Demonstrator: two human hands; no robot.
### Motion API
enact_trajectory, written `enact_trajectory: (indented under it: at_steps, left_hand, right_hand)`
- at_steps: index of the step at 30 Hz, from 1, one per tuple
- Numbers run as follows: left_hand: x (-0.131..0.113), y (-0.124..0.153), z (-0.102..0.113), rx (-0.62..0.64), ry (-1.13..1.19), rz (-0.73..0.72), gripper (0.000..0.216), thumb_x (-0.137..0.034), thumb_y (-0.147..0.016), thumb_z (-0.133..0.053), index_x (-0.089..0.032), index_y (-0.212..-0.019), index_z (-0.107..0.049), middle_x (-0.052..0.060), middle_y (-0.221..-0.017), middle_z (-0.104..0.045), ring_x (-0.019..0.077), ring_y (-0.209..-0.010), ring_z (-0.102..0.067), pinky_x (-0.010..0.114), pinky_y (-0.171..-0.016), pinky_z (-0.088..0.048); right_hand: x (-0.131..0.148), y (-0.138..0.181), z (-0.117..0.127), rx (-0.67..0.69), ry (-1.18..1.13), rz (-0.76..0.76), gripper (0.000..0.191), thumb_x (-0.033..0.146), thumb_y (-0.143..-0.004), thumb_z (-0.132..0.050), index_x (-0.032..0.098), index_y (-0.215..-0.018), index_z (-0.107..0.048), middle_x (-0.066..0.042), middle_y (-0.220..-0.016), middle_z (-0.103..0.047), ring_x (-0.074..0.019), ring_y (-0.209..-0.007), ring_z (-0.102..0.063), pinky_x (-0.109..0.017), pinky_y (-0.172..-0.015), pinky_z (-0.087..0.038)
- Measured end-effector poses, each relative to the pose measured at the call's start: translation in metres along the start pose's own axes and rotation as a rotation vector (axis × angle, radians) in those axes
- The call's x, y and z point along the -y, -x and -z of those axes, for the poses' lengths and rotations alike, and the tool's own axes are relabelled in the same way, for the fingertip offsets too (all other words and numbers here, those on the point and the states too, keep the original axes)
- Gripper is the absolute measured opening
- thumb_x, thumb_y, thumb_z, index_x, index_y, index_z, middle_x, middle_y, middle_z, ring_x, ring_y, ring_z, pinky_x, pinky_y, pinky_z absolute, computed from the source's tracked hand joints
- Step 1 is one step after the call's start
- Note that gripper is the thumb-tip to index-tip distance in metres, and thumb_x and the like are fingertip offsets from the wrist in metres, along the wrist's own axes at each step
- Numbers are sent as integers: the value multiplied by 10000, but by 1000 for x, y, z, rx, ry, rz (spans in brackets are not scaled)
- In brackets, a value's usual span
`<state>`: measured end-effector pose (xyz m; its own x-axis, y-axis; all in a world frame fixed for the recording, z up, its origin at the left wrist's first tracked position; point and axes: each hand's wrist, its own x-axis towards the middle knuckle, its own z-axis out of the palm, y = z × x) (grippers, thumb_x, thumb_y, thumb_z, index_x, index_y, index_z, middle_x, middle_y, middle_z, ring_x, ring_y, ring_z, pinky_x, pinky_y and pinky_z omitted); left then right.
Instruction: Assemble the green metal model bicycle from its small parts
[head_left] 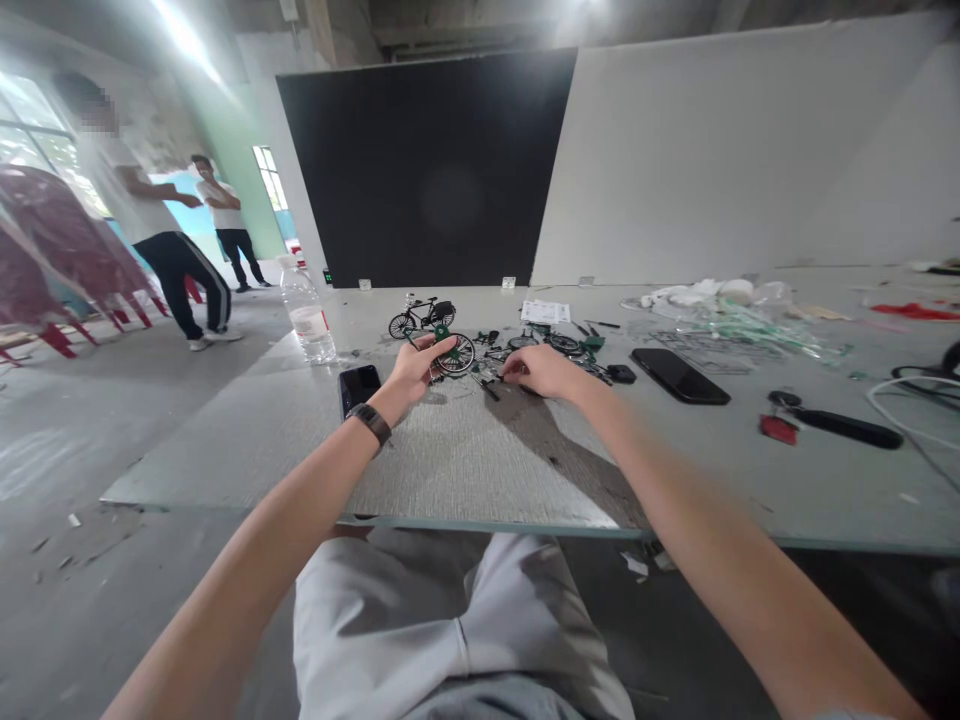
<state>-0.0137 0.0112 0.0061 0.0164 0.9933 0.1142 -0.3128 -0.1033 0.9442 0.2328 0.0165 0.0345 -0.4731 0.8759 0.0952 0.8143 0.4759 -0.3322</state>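
Miniature spoked bicycle wheel (456,354) clamped at its rim in the left hand (417,370), thumb and fingers closed around it. Wheel tilted rather than flat, its oval outline long from near left to far right, with a green piece (441,331) sticking out at its far-left edge. Part of the rim hidden behind the fingers.

Right hand (536,372) just to the right, fingers curved downward and close together above scattered small black and green model parts (487,374). Whether those fingers pinch anything: impossible to tell, with the fingertips hidden and the parts too small to make out.

Black model bicycle (422,318) upright on the gray surface (450,470), just beyond the held wheel, front end toward the left. Another loose spoked wheel (562,344) farther right among the parts. Black smartphone (359,388) lying just left of the left hand; larger black smartphone (679,375) well to the right. Printed instruction sheet (545,312) near the far edge, and clear plastic sprues (720,337) beyond the larger phone.

Clear water bottle (306,310) at the far-left corner. Black-handled tool (847,428) and small red object (778,430) near the right side. Two standing people (150,205) on the floor at far left, well apart from the surface, neither in the way.
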Motion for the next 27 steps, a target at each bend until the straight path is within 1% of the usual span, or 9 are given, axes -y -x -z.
enact_trajectory:
  at_steps: [7,11,15,17,18,20,23,25,27]
  left_hand:
    - [-1,2,0,-17,-35,11,405,-409,-567,-926,-208,-805,-668,59,-949,-700,168,-787,-590,278,-614,-381]
    - [-1,2,0,-5,-27,-7,393,-398,-575,-923,-210,-821,-680,57,-950,-702,168,-791,-590,281,-628,-386]
    - [0,0,2,26,-35,-5,382,-426,-589,-916,-204,-789,-678,52,-876,-688,145,-708,-559,266,-584,-359]
    - [0,-2,3,45,-37,0,376,-431,-593,-916,-202,-773,-677,46,-838,-678,130,-666,-537,261,-564,-349]
    - [0,-2,3,54,-35,0,372,-430,-594,-916,-203,-766,-677,42,-820,-673,125,-649,-528,260,-557,-348]
    - [-1,-2,3,68,-20,-3,360,-427,-603,-913,-205,-757,-675,35,-789,-667,120,-626,-520,262,-551,-355]
    - [-3,0,2,87,16,-15,332,-410,-625,-906,-202,-757,-684,34,-773,-674,126,-624,-541,282,-569,-392]
    - [-5,2,1,99,41,-25,316,-393,-638,-900,-198,-782,-697,35,-785,-683,132,-637,-565,290,-583,-415]
    - [-7,4,-1,105,58,-29,310,-387,-650,-893,-194,-791,-696,29,-776,-681,127,-623,-566,284,-566,-413]
  right_hand:
    - [8,6,4,148,45,-79,196,370,-858,-687,202,-922,-765,-97,-993,-755,-239,-821,-694,-341,-697,-502]
    - [19,6,-3,188,114,-95,163,298,-898,-633,173,-909,-736,-108,-929,-748,-223,-766,-680,-314,-646,-467]
    - [26,7,-7,231,210,-91,191,250,-942,-547,164,-829,-676,-119,-851,-718,-211,-674,-643,-308,-589,-413]
    - [27,9,-8,228,235,-114,126,184,-926,-543,159,-857,-646,-129,-866,-703,-209,-665,-630,-306,-583,-401]
    - [27,10,-8,206,234,-119,85,147,-908,-550,156,-897,-634,-136,-891,-699,-209,-672,-628,-306,-590,-403]
    - [27,11,-8,108,173,-100,156,110,-890,-549,156,-1027,-609,-149,-959,-695,-214,-705,-631,-310,-617,-422]
    - [28,11,-10,-64,-74,-18,289,192,-959,-484,186,-1239,-553,-154,-1062,-695,-231,-814,-658,-324,-676,-471]
    - [32,10,-12,-160,-218,44,300,260,-990,-454,206,-1261,-570,-141,-1090,-702,-236,-884,-669,-337,-727,-495]
    - [36,8,-18,-247,-309,98,255,304,-973,-503,202,-1167,-635,-122,-1028,-721,-234,-878,-676,-349,-760,-505]
